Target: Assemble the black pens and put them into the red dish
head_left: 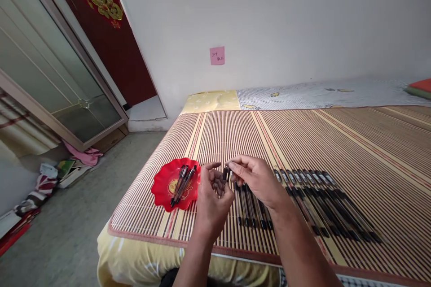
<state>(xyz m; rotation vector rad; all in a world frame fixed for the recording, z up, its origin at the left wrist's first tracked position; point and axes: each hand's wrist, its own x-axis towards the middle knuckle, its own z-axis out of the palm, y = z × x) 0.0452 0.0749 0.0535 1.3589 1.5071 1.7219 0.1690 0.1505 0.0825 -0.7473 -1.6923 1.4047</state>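
Note:
My left hand [211, 196] and my right hand [255, 178] meet above the front of a striped bamboo mat [336, 143]. Between their fingertips they pinch a small dark pen [225, 174], held roughly upright. The left fingers curl around its lower part, while the right thumb and forefinger close on its top. Just beyond my hands a long row of several black pens [319, 202] lies side by side on the mat. To the left a red scalloped plate [161, 188] holds a few black pens [182, 184].
The mat covers a bed with a yellow sheet [134, 260] at its front edge. Left of the bed is grey floor with clothes and books [50, 179] near a glass door. A pink note [217, 55] sticks on the white wall.

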